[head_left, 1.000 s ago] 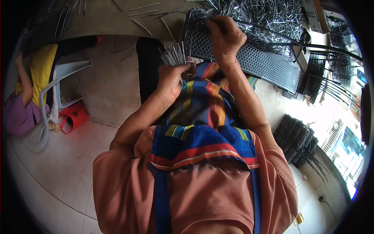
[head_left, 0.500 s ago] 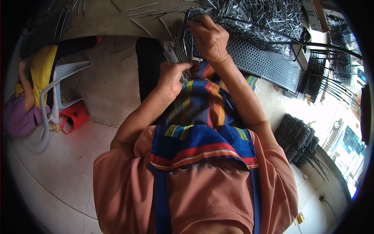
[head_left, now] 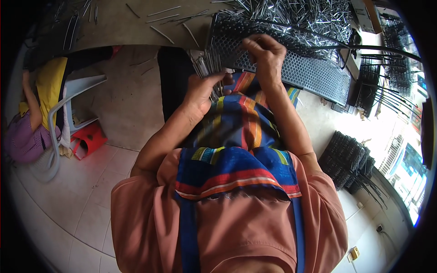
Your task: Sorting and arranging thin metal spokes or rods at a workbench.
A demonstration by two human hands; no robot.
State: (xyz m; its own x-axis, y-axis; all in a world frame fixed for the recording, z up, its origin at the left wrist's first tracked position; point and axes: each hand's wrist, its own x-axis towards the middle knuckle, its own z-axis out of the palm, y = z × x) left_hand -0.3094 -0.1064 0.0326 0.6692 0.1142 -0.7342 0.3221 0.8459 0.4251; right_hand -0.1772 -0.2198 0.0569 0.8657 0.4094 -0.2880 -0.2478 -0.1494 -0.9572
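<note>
My left hand (head_left: 203, 88) is closed round a bundle of thin grey metal strips (head_left: 207, 63), held upright above my lap. The tops of the strips fan out a little; their lower ends are partly hidden by the fingers. To the right of the bundle, my right hand (head_left: 269, 54) hovers over a dark perforated metal tray (head_left: 314, 74). Its fingers are bent and pinched together, and whatever may be between them cannot be made out. Behind the tray lies a big heap of similar shiny metal strips (head_left: 302, 22). A striped apron (head_left: 248, 113) covers my lap.
Several loose strips (head_left: 161, 34) lie on the worktable (head_left: 123, 29). A black rod or cable (head_left: 378, 50) crosses the tray at the right. Black wire racks (head_left: 348, 159) are stacked at right. On the left are a seated person (head_left: 32, 136), a plastic chair (head_left: 57, 113) and a red container (head_left: 93, 139).
My right hand has moved right and slightly toward me, away from the tops of the strips to over the tray. My left hand and its bundle have stayed nearly still.
</note>
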